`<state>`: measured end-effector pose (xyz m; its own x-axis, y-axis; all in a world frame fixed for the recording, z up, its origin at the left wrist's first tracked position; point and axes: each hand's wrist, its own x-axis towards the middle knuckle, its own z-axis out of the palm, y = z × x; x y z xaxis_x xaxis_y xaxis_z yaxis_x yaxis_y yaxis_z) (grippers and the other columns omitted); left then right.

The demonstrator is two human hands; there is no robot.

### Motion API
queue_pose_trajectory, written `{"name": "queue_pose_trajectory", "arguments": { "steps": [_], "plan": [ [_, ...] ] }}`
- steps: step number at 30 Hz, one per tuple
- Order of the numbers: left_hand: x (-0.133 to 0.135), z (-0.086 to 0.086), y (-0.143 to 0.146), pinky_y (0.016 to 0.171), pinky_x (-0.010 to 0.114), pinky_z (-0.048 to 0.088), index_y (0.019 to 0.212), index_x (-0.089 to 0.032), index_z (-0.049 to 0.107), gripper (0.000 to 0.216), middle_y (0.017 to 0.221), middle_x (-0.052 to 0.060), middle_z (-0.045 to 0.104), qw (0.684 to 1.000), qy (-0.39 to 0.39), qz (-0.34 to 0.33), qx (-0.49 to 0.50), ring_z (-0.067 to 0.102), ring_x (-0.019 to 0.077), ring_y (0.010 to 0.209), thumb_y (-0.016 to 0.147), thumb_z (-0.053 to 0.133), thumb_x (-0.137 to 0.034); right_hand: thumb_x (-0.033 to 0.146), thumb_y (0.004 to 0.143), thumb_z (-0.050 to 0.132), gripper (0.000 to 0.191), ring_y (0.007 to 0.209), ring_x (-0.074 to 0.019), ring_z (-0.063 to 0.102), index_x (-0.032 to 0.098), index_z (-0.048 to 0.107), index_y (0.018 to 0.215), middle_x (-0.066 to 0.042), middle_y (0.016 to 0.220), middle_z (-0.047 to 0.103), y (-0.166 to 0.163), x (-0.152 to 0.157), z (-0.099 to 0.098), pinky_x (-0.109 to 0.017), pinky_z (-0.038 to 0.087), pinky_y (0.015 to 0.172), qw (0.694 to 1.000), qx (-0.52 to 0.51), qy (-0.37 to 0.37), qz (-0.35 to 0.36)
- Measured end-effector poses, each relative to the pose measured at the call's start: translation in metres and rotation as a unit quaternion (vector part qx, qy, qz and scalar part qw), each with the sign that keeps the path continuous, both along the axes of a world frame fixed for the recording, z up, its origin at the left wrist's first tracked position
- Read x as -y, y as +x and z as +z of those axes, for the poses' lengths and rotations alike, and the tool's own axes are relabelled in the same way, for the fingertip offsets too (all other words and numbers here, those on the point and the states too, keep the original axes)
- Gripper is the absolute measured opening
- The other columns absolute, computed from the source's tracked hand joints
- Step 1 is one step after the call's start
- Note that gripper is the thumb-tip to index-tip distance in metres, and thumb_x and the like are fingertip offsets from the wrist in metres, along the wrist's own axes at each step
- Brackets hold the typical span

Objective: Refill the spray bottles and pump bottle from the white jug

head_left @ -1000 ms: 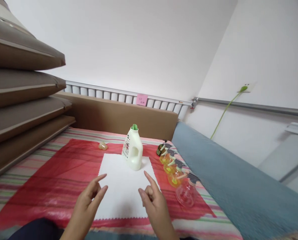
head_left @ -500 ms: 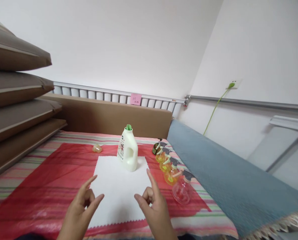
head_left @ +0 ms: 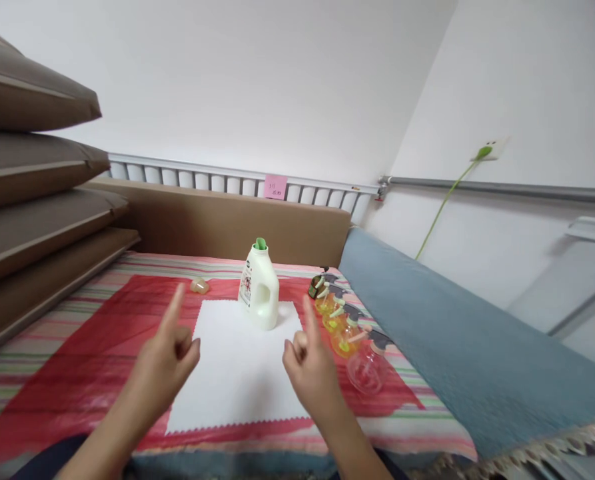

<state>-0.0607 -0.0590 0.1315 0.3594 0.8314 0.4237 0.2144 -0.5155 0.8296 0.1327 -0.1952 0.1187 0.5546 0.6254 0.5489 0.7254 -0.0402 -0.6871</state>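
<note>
"Which step is this?"

"A poised pause, I'd judge, with nothing gripped. The left hand (head_left: 166, 360) hovers by the white sheet's (head_left: 232, 373) left edge, the right hand (head_left: 318, 373) by its right; both empty, forefinger extended, thumb apart, other fingers curled."

"And the jug (head_left: 258, 272)?"

"Upright on the sheet's far part, beyond both hands."

"What would grasping it call for?"

"Likely uncurling those fingers and reaching forward across the sheet to its handle (head_left: 274, 293)."
</note>
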Motion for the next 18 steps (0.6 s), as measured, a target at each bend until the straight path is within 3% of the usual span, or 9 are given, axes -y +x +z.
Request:
{"name": "queue_pose_trajectory", "arguments": {
  "steps": [3, 6, 18],
  "plan": [
    [-0.028, -0.02, 0.019, 0.048, 0.02, 0.027, 0.144, -0.011, 0.011, 0.083, 0.047, -0.012, 0.029, 0.995, 0.021, -0.041, -0.087, 0.032, 0.01, 0.043, 0.069, 0.046, -0.02, 0.013, 0.075, 0.042, 0.073, 0.045, -0.0113, 0.035, 0.014, 0.018, 0.143, 0.011, 0.05, 0.027, 0.021, -0.024, -0.017, -0.022, 0.031, 0.049, 0.998, -0.044, -0.041, 0.002],
    [-0.034, -0.035, 0.02, 0.049, 0.02, 0.027, 0.144, -0.01, 0.005, 0.082, 0.048, -0.012, 0.028, 0.993, 0.023, -0.044, -0.11, 0.034, 0.0103, 0.044, 0.071, 0.043, -0.019, 0.015, 0.075, 0.043, 0.076, 0.046, -0.0113, 0.036, 0.013, 0.012, 0.144, 0.011, 0.051, 0.027, 0.026, -0.027, -0.024, -0.022, 0.032, 0.051, 0.998, -0.056, -0.035, 0.004],
    [-0.032, -0.044, 0.024, 0.049, 0.021, 0.025, 0.144, -0.01, 0.005, 0.081, 0.047, -0.013, 0.029, 0.99, 0.02, -0.044, -0.129, 0.033, 0.0103, 0.044, 0.072, 0.042, -0.016, 0.016, 0.074, 0.044, 0.076, 0.044, -0.0116, 0.036, 0.013, 0.013, 0.144, 0.012, 0.049, 0.029, 0.031, -0.027, -0.036, -0.022, 0.03, 0.049, 0.997, -0.063, -0.045, 0.001]
  ]
}}
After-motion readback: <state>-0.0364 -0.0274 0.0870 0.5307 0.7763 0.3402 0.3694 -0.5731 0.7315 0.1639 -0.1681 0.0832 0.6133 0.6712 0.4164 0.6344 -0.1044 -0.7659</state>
